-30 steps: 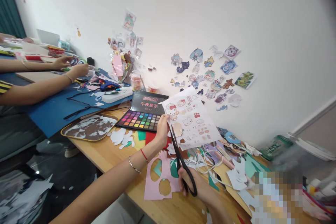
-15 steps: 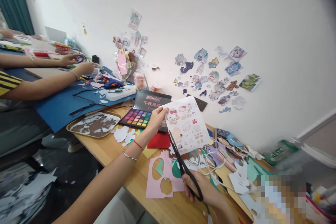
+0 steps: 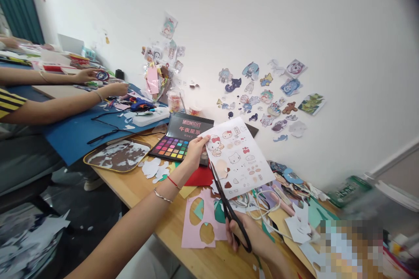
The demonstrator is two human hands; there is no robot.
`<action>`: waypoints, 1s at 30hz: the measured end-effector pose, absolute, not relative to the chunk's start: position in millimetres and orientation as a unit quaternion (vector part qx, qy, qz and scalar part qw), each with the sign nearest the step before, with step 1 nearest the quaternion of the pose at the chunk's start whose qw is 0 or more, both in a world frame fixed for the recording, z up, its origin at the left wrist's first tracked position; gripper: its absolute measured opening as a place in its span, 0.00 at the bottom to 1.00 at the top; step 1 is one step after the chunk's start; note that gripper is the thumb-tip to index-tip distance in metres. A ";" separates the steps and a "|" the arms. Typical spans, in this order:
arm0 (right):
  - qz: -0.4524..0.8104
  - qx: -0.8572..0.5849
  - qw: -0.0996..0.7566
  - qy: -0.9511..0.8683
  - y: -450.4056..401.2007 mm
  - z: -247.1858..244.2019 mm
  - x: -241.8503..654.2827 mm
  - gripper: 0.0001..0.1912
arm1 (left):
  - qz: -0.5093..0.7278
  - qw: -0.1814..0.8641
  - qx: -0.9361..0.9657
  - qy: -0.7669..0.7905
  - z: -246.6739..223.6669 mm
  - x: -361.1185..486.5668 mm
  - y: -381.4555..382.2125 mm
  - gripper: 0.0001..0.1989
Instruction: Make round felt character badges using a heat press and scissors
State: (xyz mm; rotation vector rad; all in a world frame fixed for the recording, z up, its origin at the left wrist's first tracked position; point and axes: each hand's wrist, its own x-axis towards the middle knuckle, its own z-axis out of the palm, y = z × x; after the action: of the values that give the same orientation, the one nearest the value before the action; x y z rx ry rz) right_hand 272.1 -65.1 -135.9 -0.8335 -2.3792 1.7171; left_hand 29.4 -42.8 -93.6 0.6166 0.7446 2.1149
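Observation:
Between its fingers my left hand pinches the left edge of a white printed sheet with cartoon cat drawings. The sheet is held up above the table, tilted. My right hand is closed around the handles of black scissors, whose blades point up and left. The blade tips lie by the sheet's lower left edge, below my left hand; whether they touch the paper I cannot tell. Under the scissors, a pink paper with cut-out holes lies on the wooden table.
An open makeup palette and a brown tray stand to the left. Paper scraps and a white cable clutter the right side. Cut-out stickers cover the wall. A co-worker's hands are busy at the blue table.
The printed sheet's free right side has swung slightly right and down. My hands and the scissors have barely moved. One of the co-worker's hands has shifted right.

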 end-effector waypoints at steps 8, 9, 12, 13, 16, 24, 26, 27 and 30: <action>0.553 -0.214 0.085 -0.800 -67.9 -136.0 272.0 0.33 | 0.824 0.417 0.257 0.286 -89.8 39.1 -47.6 0.13; 0.553 -0.205 0.092 -0.802 -68.4 -135.9 272.2 0.33 | 0.821 0.420 0.263 0.284 -88.8 40.9 -48.6 0.14; 0.562 -0.196 0.099 -0.798 -69.1 -135.1 272.5 0.33 | 0.818 0.425 0.274 0.274 -86.5 44.6 -50.9 0.15; 0.565 -0.196 0.097 -0.796 -69.1 -134.6 272.8 0.33 | 0.820 0.424 0.273 0.270 -86.2 44.8 -51.3 0.15; 0.567 -0.191 0.079 -0.798 -68.9 -132.8 274.2 0.32 | 0.830 0.417 0.266 0.257 -86.4 42.6 -50.9 0.14; 0.571 -0.167 0.020 -0.804 -70.1 -128.5 282.0 0.32 | 0.846 0.404 0.240 0.252 -85.4 37.1 -49.7 0.12; 0.566 -0.162 0.005 -0.808 -71.3 -125.1 283.8 0.32 | 0.851 0.398 0.224 0.260 -85.5 36.6 -49.2 0.12; 0.563 -0.162 -0.004 -0.810 -72.1 -122.9 284.4 0.32 | 0.854 0.393 0.215 0.265 -85.6 36.2 -48.9 0.11; 0.562 -0.168 -0.023 -0.810 -74.2 -117.3 284.8 0.33 | 0.864 0.377 0.191 0.274 -86.3 34.8 -47.8 0.10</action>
State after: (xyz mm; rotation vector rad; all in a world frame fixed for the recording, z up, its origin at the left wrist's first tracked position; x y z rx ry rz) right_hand 284.8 -74.2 -117.3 -0.5348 -2.5817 1.7919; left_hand 34.8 -47.8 -86.3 0.4893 0.7008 2.2079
